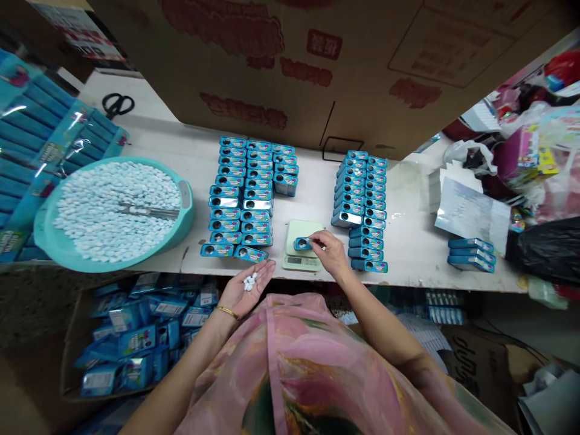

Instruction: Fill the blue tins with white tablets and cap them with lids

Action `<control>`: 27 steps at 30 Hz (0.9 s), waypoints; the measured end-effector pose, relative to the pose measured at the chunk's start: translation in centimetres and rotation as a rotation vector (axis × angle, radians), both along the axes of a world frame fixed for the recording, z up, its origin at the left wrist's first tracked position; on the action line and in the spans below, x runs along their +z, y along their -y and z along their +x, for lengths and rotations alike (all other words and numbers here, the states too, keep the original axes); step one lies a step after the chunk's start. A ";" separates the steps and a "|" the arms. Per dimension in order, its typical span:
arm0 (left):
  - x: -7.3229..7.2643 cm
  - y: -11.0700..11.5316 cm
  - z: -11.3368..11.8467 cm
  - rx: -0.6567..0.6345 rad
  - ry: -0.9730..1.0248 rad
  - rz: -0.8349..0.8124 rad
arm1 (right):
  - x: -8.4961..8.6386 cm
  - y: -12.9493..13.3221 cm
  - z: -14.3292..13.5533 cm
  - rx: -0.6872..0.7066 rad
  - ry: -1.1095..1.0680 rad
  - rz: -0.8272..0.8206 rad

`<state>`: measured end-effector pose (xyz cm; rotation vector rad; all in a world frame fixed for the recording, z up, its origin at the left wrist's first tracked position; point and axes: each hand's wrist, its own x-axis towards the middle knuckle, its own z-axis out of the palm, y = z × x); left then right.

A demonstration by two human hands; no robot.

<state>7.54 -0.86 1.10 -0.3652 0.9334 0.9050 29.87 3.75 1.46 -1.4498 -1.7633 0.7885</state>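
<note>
My left hand (247, 289) is palm up with its fingers stretched out, cupping several small white mints (249, 281) in the palm. My right hand (330, 249) is closed in a pinch at the right end of a small blue box with a round dark opening (301, 243); whatever its fingertips hold is hidden. That box rests on a pale green digital scale (293, 232). Left of the scale stand rows of matching blue boxes (256, 204), and more rows (351, 187) stand to the right. A turquoise basin (185, 208) full of white mints holds metal tongs (149, 210).
A big cardboard carton (290, 96) stands behind the rows. Black scissors (118, 105) and plastic-wrapped blue packs (36, 139) are at the left. Below the table edge sits a carton of blue packages (138, 339). Stacked blue boxes (471, 254) and bags (555, 235) lie right.
</note>
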 end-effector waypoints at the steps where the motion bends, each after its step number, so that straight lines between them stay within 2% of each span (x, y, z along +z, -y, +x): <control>1: 0.0 0.0 0.1 -0.001 0.002 -0.004 | 0.1 0.0 0.0 0.007 -0.006 0.007; 5: -0.2 -0.1 0.2 -0.005 0.008 -0.009 | 0.4 -0.1 -0.2 0.040 -0.025 0.011; 20: 0.0 -0.3 0.2 -0.020 -0.005 -0.015 | 0.3 -0.3 -0.3 0.032 -0.035 0.010; 24: 0.0 -0.3 0.4 -0.035 -0.007 -0.004 | 0.8 0.1 -1.0 0.020 -0.052 -0.014; 27: 0.0 -0.5 1.1 -0.072 0.025 0.018 | 1.7 0.5 -1.9 0.118 -0.091 -0.058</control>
